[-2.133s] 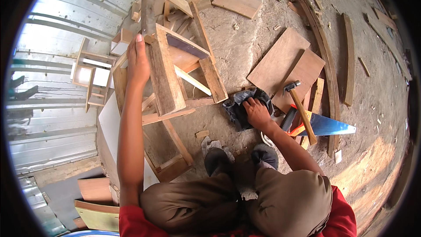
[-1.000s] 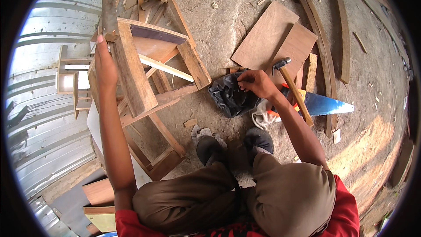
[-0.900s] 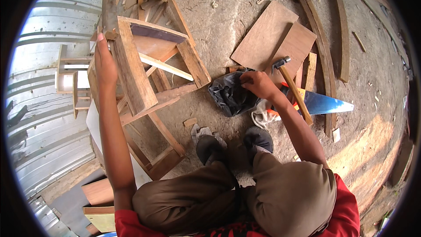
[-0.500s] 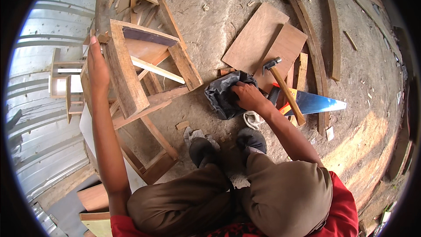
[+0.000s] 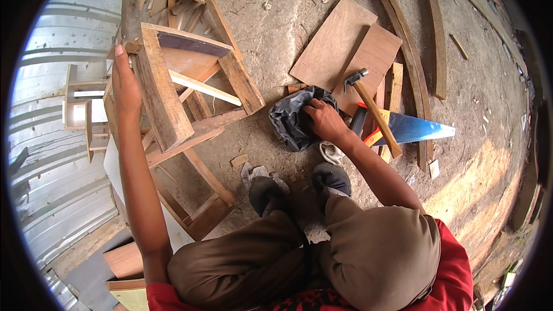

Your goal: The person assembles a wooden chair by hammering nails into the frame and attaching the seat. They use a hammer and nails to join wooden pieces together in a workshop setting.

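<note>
My left hand grips the side of a rough wooden frame, thumb along the wood, other fingers mostly hidden. The frame is made of nailed boards and stands at the left. My right hand reaches into the mouth of a crumpled black plastic bag on the ground, fingers curled. Its fingertips and whatever they touch inside are hidden. Just right of the bag, a claw hammer with a wooden handle lies across a handsaw with an orange and black handle.
Two thin plywood boards lie beyond the bag. Long timbers stretch along the right. A pale cloth sits by my right foot. Corrugated metal sheeting rises at the left, with smaller wooden pieces at lower left.
The view has shifted slightly. My right hand stays in the bag, its fingers moved a little and its back turned slightly more upward. My left hand keeps its place on the frame.
</note>
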